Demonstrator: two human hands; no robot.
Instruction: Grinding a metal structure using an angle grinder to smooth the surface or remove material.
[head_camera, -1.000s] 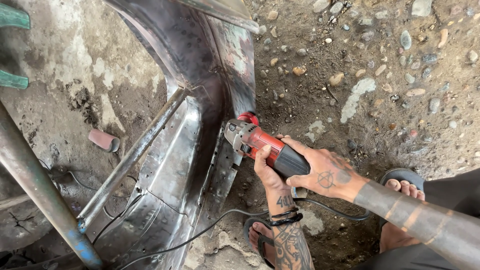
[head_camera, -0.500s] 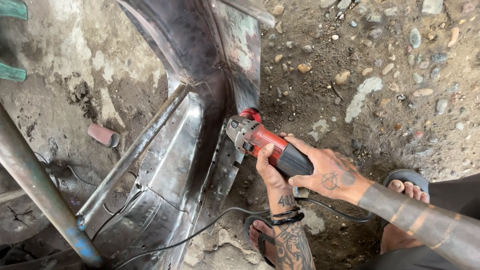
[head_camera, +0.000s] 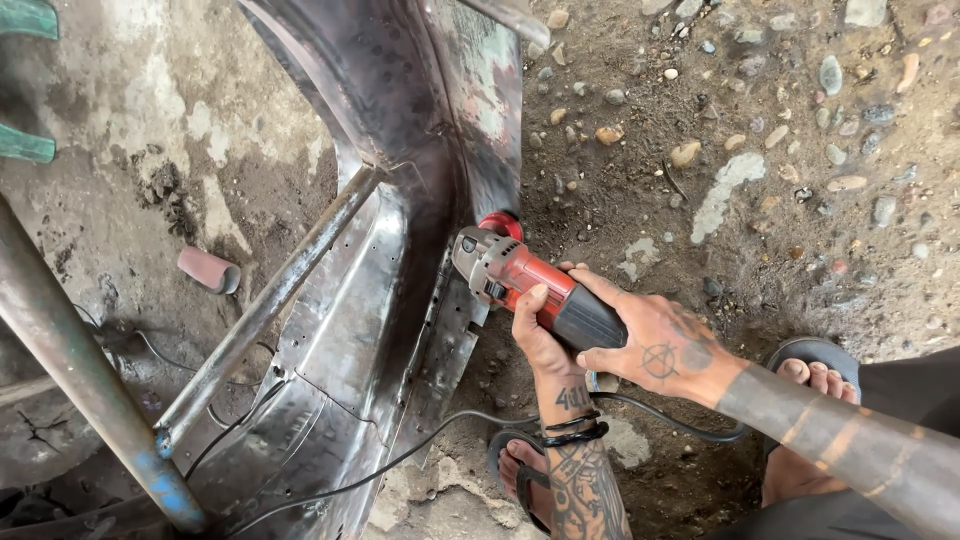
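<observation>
Ground: bare dirt floor strewn with small grey and tan pebbles fills the 1 to 3 o'clock part of the view; a rough stained concrete patch lies at 9 to 11 o'clock.
Workpiece: bent, scuffed grey sheet-metal panel runs from 12 down to 7 o'clock, crossed by a thin grey steel bar.
Tool: red-and-black angle grinder sits at centre, its grey head against the panel's perforated right edge; the disc itself is hidden.
Right hand: right hand, at 4 o'clock of the tool, is clenched over the black rear body.
Left hand: left hand wraps the red body from below, thumb on top, grasping firmly.
Cord: black power cable trails from 5 o'clock toward 7 o'clock, passing close under the panel.
Feet: sandalled toes rest just beside the right hand.
Doing it well: keep both grips tight, hold the head at a shallow angle to the edge, press lightly, and, judging by the layout, keep cable and toes away from the disc.
Nearby: short reddish pipe stub at 9 o'clock; thick blue-marked steel tube at 8 o'clock.
</observation>
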